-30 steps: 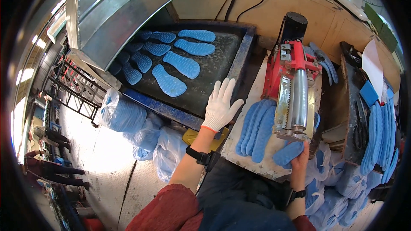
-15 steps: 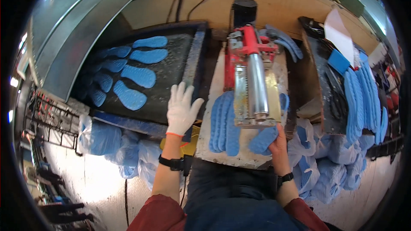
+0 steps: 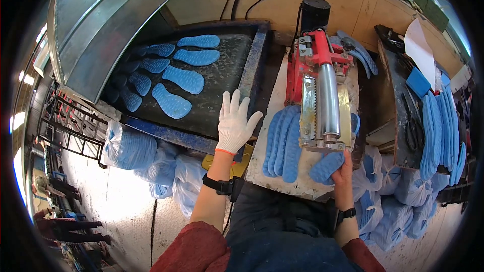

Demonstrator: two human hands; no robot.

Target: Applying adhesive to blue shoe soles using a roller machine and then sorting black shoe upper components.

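My left hand (image 3: 234, 123), in a white knit glove with an orange cuff, is open with fingers spread, over the near right edge of a black conveyor belt (image 3: 229, 70). It holds nothing. Several blue foot-shaped insoles (image 3: 183, 79) lie flat on that belt. My bare right hand (image 3: 343, 174) is closed on the right side of a blue insole (image 3: 325, 167). The insole's far end is at the front of a red and silver press (image 3: 328, 103), whose front plate hides part of it. Left of the press, several blue insoles (image 3: 283, 143) stand on edge in a row.
A metal hood (image 3: 116, 25) covers the belt's left part. To the right, a shelf (image 3: 398, 116) carries scissors (image 3: 413, 121) and stacked insoles (image 3: 436, 131). Bags of blue pieces (image 3: 131, 143) sit below on both sides. A person (image 3: 65, 229) is at the far left.
The whole view has swung, so the belt, press and shelf now appear farther right. Both hands keep much the same pose, the right still gripping the insole at the press.
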